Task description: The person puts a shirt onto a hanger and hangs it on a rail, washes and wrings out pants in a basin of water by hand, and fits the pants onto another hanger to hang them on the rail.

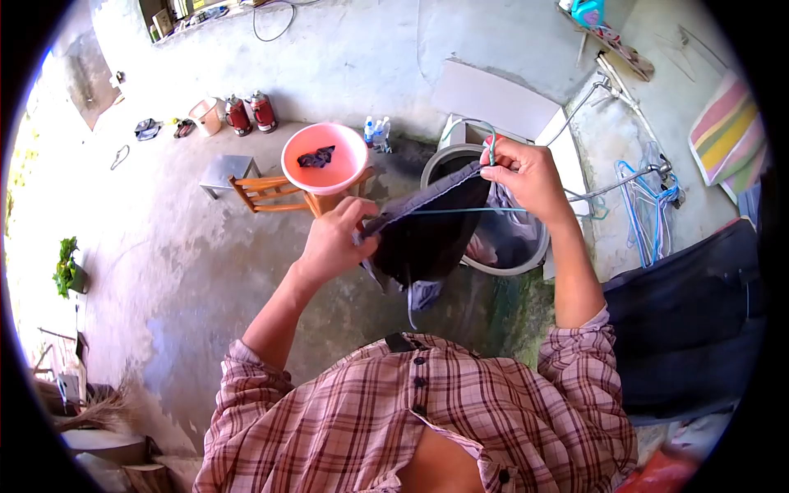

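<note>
A dark garment [436, 234] hangs stretched between my two hands, its waistband-like edge slanting up to the right. My left hand [335, 237] is closed on the lower left end of that edge. At the upper right end, my right hand [519, 174] pinches the cloth together with a green clothes hanger [491, 135]. The hanger's straight bar crosses in front of the garment, and its other parts are partly hidden by cloth and fingers. Behind the garment stands a round grey tub [538, 255] with wet clothes [501, 238] in it.
A pink basin [289, 156] holding a small dark cloth rests on a wooden chair [267, 193]. Blue hangers [645, 209] hang from a pipe at right, above dark trousers [690, 320]. A metal stool [226, 171], red flasks [263, 113] and bottles [378, 133] stand near the wall.
</note>
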